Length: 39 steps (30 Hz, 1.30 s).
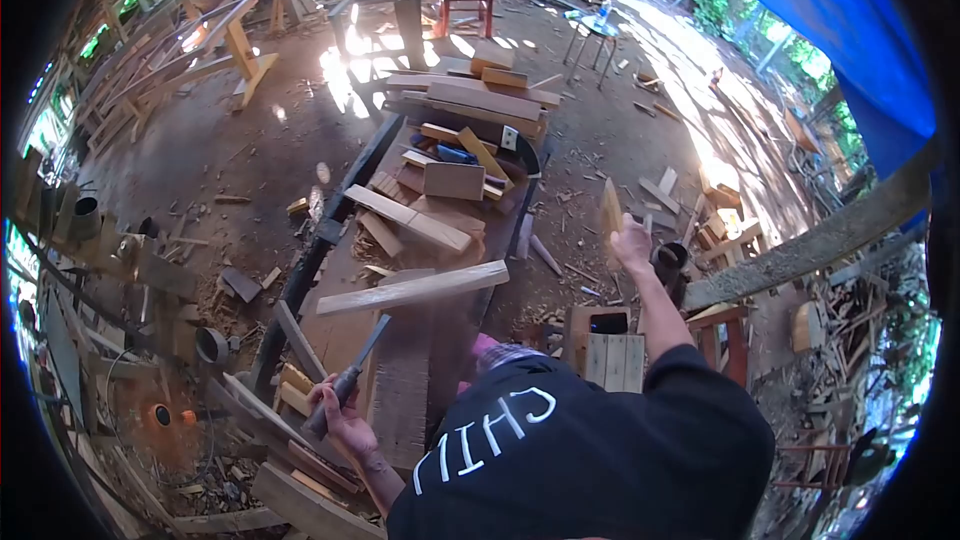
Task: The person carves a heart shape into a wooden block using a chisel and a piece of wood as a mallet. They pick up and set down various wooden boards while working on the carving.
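My left hand (347, 425) is wrapped round the dark handle of a chisel (370, 342), whose blade points up and away from me over the bench. Out to the right, my right hand (631, 243) grips a short flat piece of wood (611, 208), held upright beyond the bench's right side. A long pale wooden bar (413, 288) lies across the bench (405, 390) just past the chisel's tip. Behind it rests another light wooden bar (408, 218), near a squarish brown block (454, 181).
Stacked boards (470, 98) cover the bench's far end. A wooden box (612, 350) stands right of my body. Farther off are a red chair (468, 2) and a small stool (597, 28). Wood scraps litter the ground. A curved beam (820, 250) juts in from the right.
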{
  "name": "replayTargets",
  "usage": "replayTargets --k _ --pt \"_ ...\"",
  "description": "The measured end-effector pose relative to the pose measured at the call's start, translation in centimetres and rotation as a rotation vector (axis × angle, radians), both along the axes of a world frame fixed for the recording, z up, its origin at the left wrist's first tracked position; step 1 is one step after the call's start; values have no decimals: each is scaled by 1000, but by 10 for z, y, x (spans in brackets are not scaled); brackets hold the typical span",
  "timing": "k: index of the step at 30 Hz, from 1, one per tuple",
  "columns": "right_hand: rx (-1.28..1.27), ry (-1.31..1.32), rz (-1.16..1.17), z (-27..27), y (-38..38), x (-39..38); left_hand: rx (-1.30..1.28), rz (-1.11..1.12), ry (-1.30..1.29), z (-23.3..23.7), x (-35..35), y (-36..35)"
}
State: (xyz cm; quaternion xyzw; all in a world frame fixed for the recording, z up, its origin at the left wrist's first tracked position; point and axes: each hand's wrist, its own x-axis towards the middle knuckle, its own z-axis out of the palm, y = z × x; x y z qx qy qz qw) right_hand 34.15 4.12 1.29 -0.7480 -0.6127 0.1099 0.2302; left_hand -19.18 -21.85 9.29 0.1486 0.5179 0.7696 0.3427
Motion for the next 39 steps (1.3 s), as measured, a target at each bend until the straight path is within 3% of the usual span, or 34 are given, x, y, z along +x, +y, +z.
replayTargets --k 1,4,7,12,13,15,16,20,21,22,23,24,26,29,35,38,39 --pt "16 -516 -92 -5 0 -1 -14 -8 -2 -4 1 -3" --pt "-98 -294 -293 -3 -5 31 -87 47 36 -12 6 -12" --pt "-148 -61 -281 -27 -4 38 -95 92 -16 -14 12 -22" --pt "-36 159 -213 -119 26 -31 -140 138 -68 -14 20 -15" --pt "-107 439 -174 -120 30 -50 -144 127 -72 -13 21 -14" --pt "-302 697 -285 -87 26 -77 -132 152 -58 -8 26 -6" --pt "-311 696 -278 -90 26 -76 -121 166 -49 -6 28 -4" --pt "77 690 -117 -121 39 -35 -112 206 -45 -4 31 -2" --pt "52 704 -136 -105 41 -27 -112 204 -62 -5 31 -3" --pt "-13 528 -165 -65 40 -29 -112 216 -78 -5 29 -6" --pt "158 708 -26 -69 49 -19 -120 267 -74 -9 26 -9" --pt "110 778 -32 -26 45 -34 -148 275 -62 -14 22 -13" --pt "93 914 69 9 52 -47 -176 326 -60 -19 17 -17" --pt "-119 1021 210 75 39 -101 -162 428 -55 -17 11 -19" --pt "-723 1090 556 78 -3 -245 -169 586 34 -4 8 -38" --pt "-1102 1040 790 36 -30 -302 -201 672 40 -1 14 -55" --pt "-1161 946 786 0 -38 -315 -229 699 53 1 17 -62"
